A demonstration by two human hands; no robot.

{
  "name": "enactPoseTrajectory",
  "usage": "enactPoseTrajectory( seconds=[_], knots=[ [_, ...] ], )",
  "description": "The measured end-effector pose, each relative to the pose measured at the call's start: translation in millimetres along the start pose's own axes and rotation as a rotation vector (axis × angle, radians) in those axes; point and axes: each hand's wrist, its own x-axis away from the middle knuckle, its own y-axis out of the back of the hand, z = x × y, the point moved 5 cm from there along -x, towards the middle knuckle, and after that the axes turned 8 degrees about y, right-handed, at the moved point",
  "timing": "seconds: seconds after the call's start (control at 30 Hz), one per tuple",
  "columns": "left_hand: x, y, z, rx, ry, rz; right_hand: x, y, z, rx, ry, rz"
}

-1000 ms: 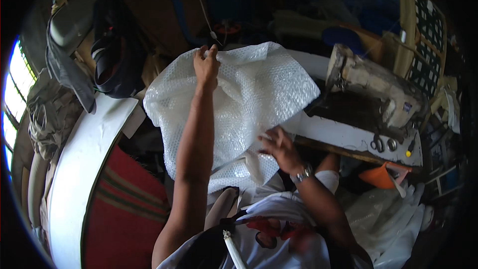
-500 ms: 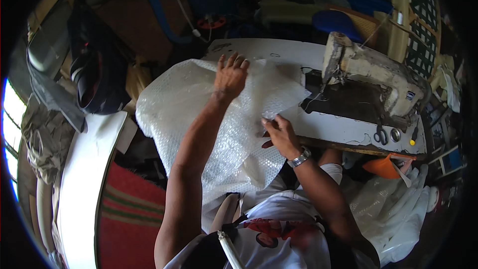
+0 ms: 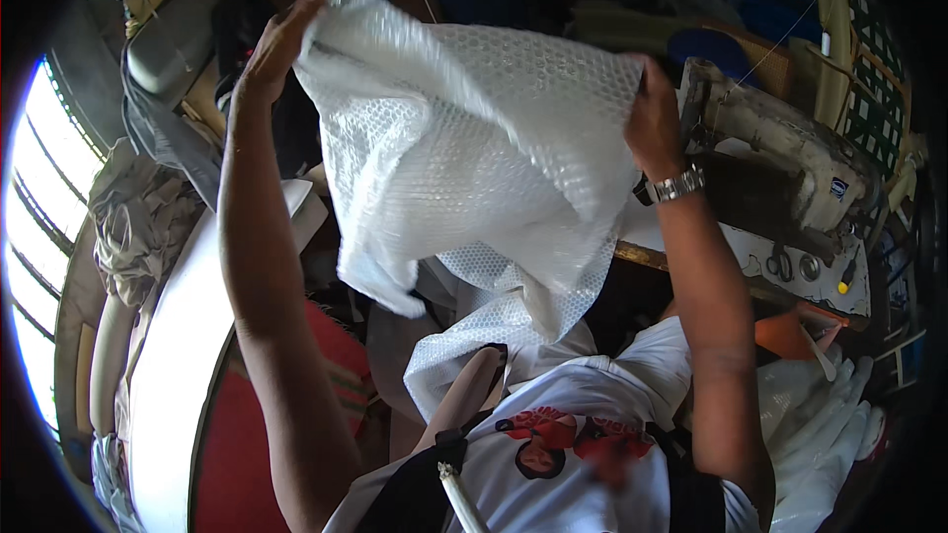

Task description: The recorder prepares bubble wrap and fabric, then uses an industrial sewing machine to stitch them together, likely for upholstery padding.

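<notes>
A large sheet of clear bubble wrap [image 3: 474,138] hangs stretched between my raised hands, its lower folds drooping over my lap. At its upper left corner my left hand [image 3: 281,44] is closed on the edge. My right hand [image 3: 656,123], with a metal watch on the wrist, grips the right edge; its fingertips are partly hidden behind the sheet. The sewing machine [image 3: 780,128] stands just right of my right hand, on a white-topped table [image 3: 741,247] that the sheet partly covers.
Scissors [image 3: 780,264], a round metal ring [image 3: 810,267] and a yellow-tipped tool [image 3: 846,276] lie at the table's right end. Below hangs an orange pouch [image 3: 785,336], above more plastic wrap [image 3: 815,444]. A curved white panel [image 3: 168,375] and red striped cloth [image 3: 242,444] are at left.
Both hands have lifted the bubble wrap off the table. My left hand moved up and left, my right hand up and right, spreading the sheet between them. The view has shifted slightly.
</notes>
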Motion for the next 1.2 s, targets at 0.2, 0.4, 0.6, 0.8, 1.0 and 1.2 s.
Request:
enactPoseTrajectory(
  seconds=[0.2, 0.4, 0.6, 0.8, 1.0, 1.2],
  knots=[
    [91, 36, -25, -0.745, -0.124, 0.276, -63, 19, 75, 0.343, 0.193, -0.06],
    [102, 56, 80, -0.893, -0.102, 0.388, -78, 44, 36, 0.36, 0.166, 0.069],
    [82, 172, 130, -0.877, -0.097, -0.091, -61, 6, 47, -0.226, -0.284, 0.45],
    [65, 237, 79, -0.665, -0.245, -0.748, -74, 1, -2, -0.624, -0.508, 0.406],
    [73, 253, 23, -0.337, -0.25, -0.946, -49, -27, -4, -0.539, -0.506, 0.152],
    [61, 161, 8, -1.045, -0.284, -0.796, 5, -20, -10, -0.404, -0.365, 0.258]
  ],
)
